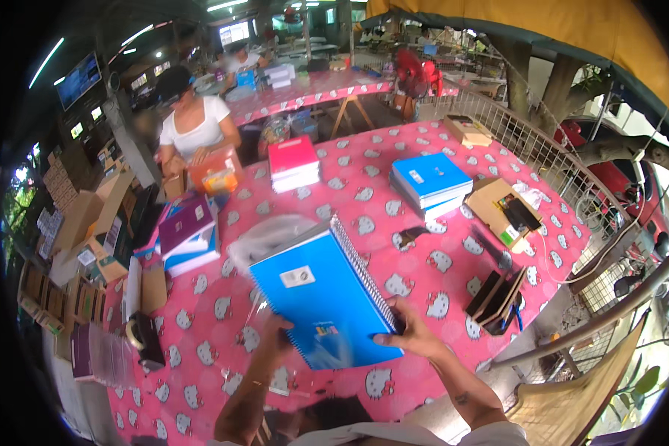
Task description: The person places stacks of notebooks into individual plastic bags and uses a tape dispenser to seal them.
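Note:
Between my two hands is a stack of blue spiral notebooks (327, 297), tilted above the table, with wire coils along both long sides and a white label on the top cover. My left hand (276, 334) grips the lower left edge, its fingers partly hidden behind the stack. At the lower right corner my right hand (410, 332) is closed on it, thumb on the cover. Clear crumpled plastic (264, 234) lies just behind the stack.
Around the pink patterned tablecloth (379, 383) stand blue notebooks (432, 177), red notebooks (293, 160) and purple notebooks (187, 223). A tape dispenser (145, 342) sits left, a dark wooden holder (496, 299) and cardboard box (502, 212) right. A co-worker (201, 123) handles an orange package across the table.

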